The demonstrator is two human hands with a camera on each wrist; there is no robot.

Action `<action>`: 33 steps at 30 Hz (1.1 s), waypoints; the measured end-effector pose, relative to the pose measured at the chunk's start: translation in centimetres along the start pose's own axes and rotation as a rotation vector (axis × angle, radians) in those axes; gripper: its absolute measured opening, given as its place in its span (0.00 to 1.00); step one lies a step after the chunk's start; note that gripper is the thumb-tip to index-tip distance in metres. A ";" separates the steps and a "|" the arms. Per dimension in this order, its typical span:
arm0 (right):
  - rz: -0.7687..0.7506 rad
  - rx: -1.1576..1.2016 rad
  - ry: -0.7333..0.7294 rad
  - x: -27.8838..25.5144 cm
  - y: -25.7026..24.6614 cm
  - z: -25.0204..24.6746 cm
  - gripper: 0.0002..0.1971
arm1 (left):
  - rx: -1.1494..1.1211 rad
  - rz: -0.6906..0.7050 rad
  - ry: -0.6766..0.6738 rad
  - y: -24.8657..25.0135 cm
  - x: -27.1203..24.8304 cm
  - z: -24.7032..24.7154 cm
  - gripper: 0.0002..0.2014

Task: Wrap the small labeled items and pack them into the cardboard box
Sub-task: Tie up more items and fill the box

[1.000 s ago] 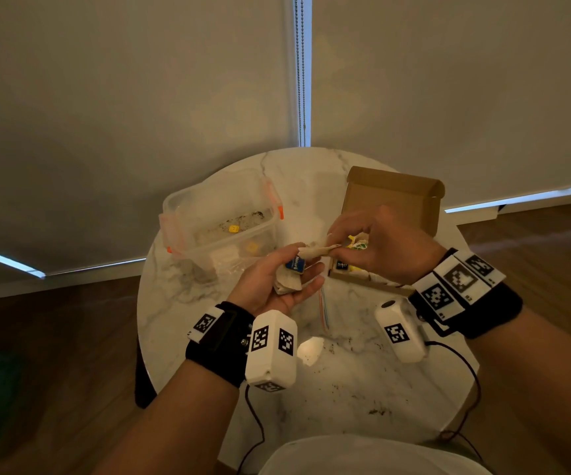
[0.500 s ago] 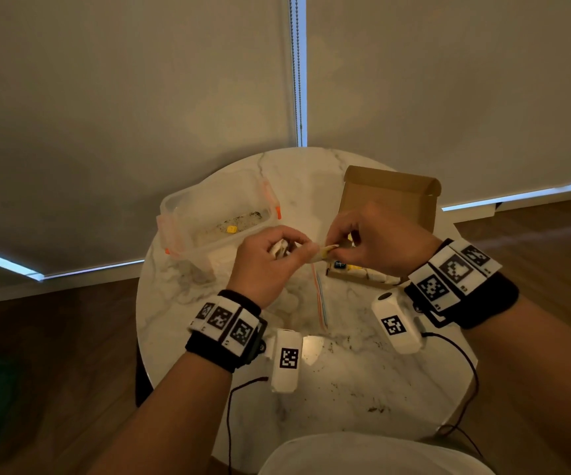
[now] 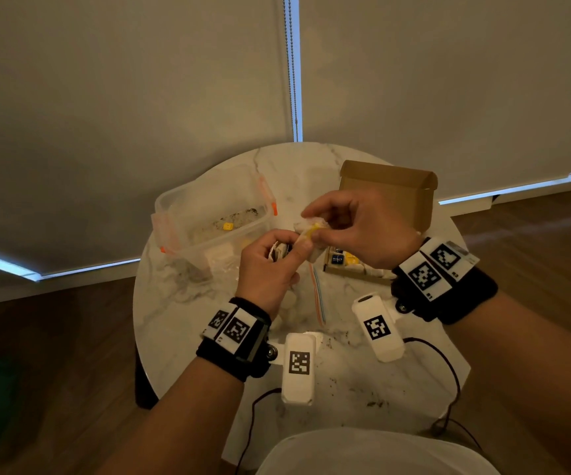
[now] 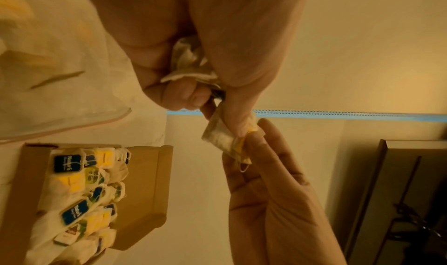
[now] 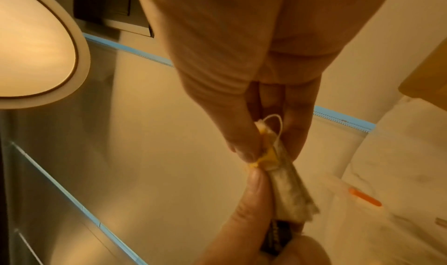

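Both hands now meet above the round marble table (image 3: 181,313), just left of the cardboard box (image 3: 410,197). Left hand (image 3: 270,265), palm-up a second ago, now turned knuckles-up and curled round a bundle of wrapped tea bags (image 4: 191,62), thumb also pinching one end of a tea bag (image 4: 222,139). Right hand (image 3: 362,228) pinching the other end by its yellow tag (image 5: 264,157), thumb against forefinger, string loop (image 5: 275,123) showing between the fingers. Reads as string being wound about the bag, wrap not finished. Already holding many wrapped, labelled bags, that box, open with lid up. Further left, clear plastic container (image 3: 208,214) with a few pieces inside. Judged well along; this bag still outside the box.
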State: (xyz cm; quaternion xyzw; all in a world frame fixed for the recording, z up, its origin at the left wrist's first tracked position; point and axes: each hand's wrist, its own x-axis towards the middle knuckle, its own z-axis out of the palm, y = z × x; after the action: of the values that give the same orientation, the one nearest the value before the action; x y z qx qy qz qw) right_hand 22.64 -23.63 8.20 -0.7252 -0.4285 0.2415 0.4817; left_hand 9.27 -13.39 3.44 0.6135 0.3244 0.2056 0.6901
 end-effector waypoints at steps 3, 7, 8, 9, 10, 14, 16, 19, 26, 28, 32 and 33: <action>0.034 -0.023 -0.047 0.2 0.2 -0.3 0.20 | 0.079 0.056 -0.011 -0.1 0.2 -0.5 0.13; 0.055 -0.078 -0.114 0.5 0.4 -0.6 0.23 | 0.205 0.125 -0.112 0.2 0.6 -0.6 0.13; 0.055 -0.048 -0.100 0.6 0.6 -0.6 0.25 | 0.195 0.114 -0.098 0.2 0.7 -0.4 0.07; 0.064 -0.013 -0.079 0.6 0.7 -0.7 0.27 | 0.178 0.092 -0.077 0.3 0.7 -0.2 0.04; 0.083 0.003 -0.063 0.6 1.0 -0.8 0.28 | 0.164 0.070 -0.056 0.3 0.8 0.0 0.04; 0.223 -0.078 -0.109 0.7 1.8 -1.8 0.11 | 0.139 0.022 -0.052 0.3 1.3 0.9 0.01; 0.283 -0.036 -0.074 0.8 2.5 -2.6 0.07 | 0.101 -0.016 -0.041 0.1 1.6 1.1 0.03; 0.326 0.009 0.048 1.3 4.5 -4.5 0.04 | 0.041 -0.071 -0.026 0.0 2.3 1.2 0.03; 0.546 -0.594 -0.049 1.4 14.6 -6.6 0.09 | 0.018 -0.109 -0.047 0.2 2.8 1.2 0.03; 0.641 -0.687 -0.155 1.0 16.5 -6.2 0.12 | 0.027 -0.123 -0.045 0.1 2.8 1.2 0.03; 0.729 -0.764 -0.301 0.9 18.8 -4.9 0.12 | 0.047 -0.146 -0.055 -0.2 2.7 1.3 0.03; 0.736 -0.788 -0.314 1.0 19.2 -4.7 0.12 | 0.053 -0.145 -0.057 -0.2 2.7 1.3 0.03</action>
State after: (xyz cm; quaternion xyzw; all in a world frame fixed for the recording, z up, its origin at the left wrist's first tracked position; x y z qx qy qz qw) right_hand 34.23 -28.35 -7.10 -0.9075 -0.2715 0.3202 -0.0114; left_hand 12.12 -12.51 2.75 0.6118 0.3535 0.1288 0.6958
